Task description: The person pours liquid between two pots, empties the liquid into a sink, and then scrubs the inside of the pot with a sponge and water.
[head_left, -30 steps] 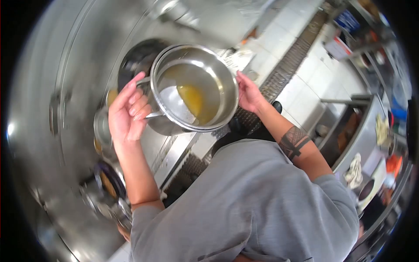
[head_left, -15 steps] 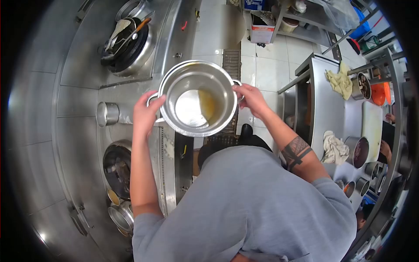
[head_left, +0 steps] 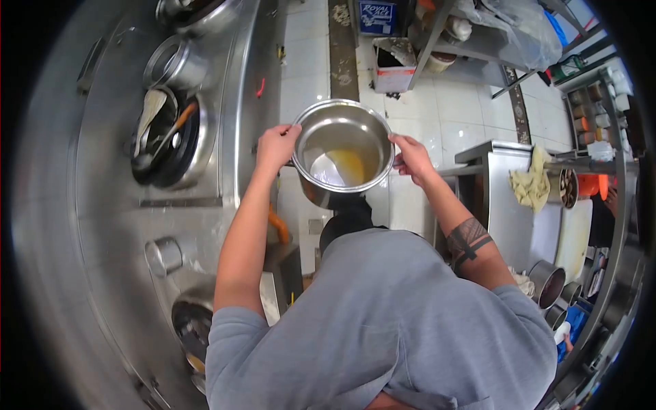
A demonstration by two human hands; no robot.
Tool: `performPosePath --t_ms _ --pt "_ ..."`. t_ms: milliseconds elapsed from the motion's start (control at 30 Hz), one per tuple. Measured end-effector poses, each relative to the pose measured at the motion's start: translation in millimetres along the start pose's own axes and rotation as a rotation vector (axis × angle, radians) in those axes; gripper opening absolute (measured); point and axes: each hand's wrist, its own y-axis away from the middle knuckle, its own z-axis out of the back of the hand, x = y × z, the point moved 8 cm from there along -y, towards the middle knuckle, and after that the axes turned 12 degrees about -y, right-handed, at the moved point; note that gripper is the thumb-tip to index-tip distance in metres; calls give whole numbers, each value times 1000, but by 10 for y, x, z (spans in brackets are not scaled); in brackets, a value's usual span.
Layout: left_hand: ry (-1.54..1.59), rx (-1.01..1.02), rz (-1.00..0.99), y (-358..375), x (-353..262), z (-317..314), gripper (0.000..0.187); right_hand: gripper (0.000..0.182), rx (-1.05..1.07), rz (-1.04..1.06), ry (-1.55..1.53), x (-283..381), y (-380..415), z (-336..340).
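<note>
Between my two hands hangs a steel stockpot [head_left: 345, 130], held out in front of my body above the floor. It has a rolled rim and is slightly tilted, so part of its outer wall shows. A small pool of yellowish liquid [head_left: 350, 166] lies across one side of the bottom. My left hand [head_left: 277, 147] is closed at the pot's left side, where the handle is mostly hidden by my fingers. On the opposite side, my right hand [head_left: 413, 158] grips the other handle near the rim.
Along the left runs a steel stove counter with a black wok [head_left: 167, 143] holding utensils, a steel pot [head_left: 176, 65] and a small pot [head_left: 164, 256]. At right, a steel table [head_left: 512, 178] bears a yellow cloth [head_left: 529, 184]. An open tin [head_left: 394, 65] stands on the floor ahead.
I have moved forward along the aisle; the stove and table slide down the view. The pot, still in both hands, has shifted right and tipped so its outer wall shows.
</note>
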Motion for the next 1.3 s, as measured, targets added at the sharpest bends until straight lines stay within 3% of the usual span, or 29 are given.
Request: performPosePath --t_ms 167,400,467,700,767,867,967,1033,1267,1300 --pt "-97 140 -135 -1341 -422 -422 47 61 -145 -149 -67 266 -806 48" --pt "-236 402 -79 -3067 -933 -1401 52 51 -223 -228 -176 517 -2204 289" --pt "-304 400 -159 -3529 -1030 -1789 56 48 -218 -286 -226 461 -2689 385" --pt "-378 585 25 -4939 -1266 -2918 54 58 -201 -467 -177 408 -4461 775" --pt "-467 617 -29 -5342 -1300 -3282 56 58 -210 -491 -173 439 -4894 849" --pt "-496 607 -31 -5844 -1225 -3839 57 55 -223 -573 -201 383 -5513 1005" --pt "-546 759 -130 -6282 -1294 -4427 48 49 -251 -663 -171 397 -5911 1147" --pt "-717 843 -348 -6511 -1317 -4876 36 47 -268 -691 -145 437 -6148 1242" --pt "-756 862 -371 -7116 -1632 -5577 29 40 -225 -861 -102 503 -6661 1585" --pt "-815 957 -449 -7152 -1685 -5669 29 39 -232 -904 -80 527 -6702 1607"
